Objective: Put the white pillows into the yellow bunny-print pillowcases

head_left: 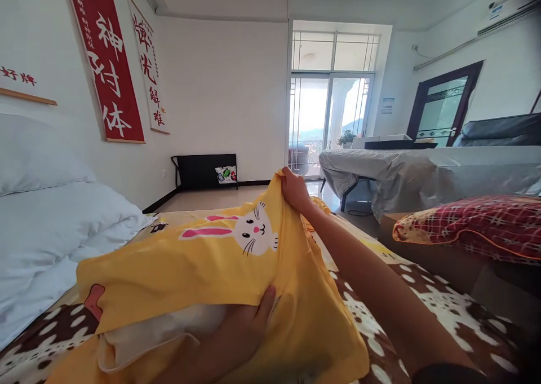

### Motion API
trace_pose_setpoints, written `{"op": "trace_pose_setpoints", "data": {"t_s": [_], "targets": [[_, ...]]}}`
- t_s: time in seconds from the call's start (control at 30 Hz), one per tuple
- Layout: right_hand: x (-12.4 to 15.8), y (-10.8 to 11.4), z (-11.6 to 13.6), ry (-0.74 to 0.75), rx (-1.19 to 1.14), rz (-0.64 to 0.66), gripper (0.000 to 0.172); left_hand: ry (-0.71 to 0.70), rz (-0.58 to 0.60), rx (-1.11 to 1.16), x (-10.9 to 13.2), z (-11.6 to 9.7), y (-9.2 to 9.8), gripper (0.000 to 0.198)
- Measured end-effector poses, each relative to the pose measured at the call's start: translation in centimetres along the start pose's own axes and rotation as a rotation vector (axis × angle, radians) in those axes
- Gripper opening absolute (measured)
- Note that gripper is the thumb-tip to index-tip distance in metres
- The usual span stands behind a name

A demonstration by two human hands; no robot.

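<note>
Spotted bed blanket (426, 282), brown and white. On it: yellow rabbit-print cover (203, 279), long axis left to right, printed ears leftward; white filling (160, 325) at opening. Left hand (243, 327): thumb at opening's edge, fingers hidden, closure unclear. Right hand (295, 189): clenched on raised far corner. Beyond: red scroll (110, 62), lettered "神附体"; white scroll (147, 68), ending "解难".

wall scrolls (105, 68) — 神附体, 解难, 好牌
</note>
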State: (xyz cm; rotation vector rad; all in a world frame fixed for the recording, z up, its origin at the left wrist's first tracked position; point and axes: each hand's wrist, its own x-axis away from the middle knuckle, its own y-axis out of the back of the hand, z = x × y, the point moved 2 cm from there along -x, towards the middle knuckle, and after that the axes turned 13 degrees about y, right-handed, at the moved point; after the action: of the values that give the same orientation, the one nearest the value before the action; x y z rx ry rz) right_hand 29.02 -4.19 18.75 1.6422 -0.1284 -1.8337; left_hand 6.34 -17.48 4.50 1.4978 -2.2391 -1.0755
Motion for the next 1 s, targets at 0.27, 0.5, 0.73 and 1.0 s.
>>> {"op": "trace_pose_setpoints", "data": {"t_s": [0.27, 0.5, 0.73, 1.0], "targets": [[0.0, 2.8, 4.4, 0.155, -0.133, -0.281, 0.024, -0.509, -0.252, -0.010, -0.7, -4.4, 11.6, 0.035], [-0.2, 5.4, 7.0, 0.672, 0.204, -0.136, 0.021, -0.022, -0.128, -0.076, -11.6, 2.2, 15.1, 0.056], [-1.8, 6.4, 3.2, 0.099, -0.158, 0.081, 0.028, 0.059, -0.173, -0.081, -9.6, 3.4, 14.1, 0.049], [-1.5, 5.8, 4.8, -0.303, -0.930, -0.129, 0.022, 0.100, -0.319, 0.013, -9.8, -0.6, 18.0, 0.046]]}}
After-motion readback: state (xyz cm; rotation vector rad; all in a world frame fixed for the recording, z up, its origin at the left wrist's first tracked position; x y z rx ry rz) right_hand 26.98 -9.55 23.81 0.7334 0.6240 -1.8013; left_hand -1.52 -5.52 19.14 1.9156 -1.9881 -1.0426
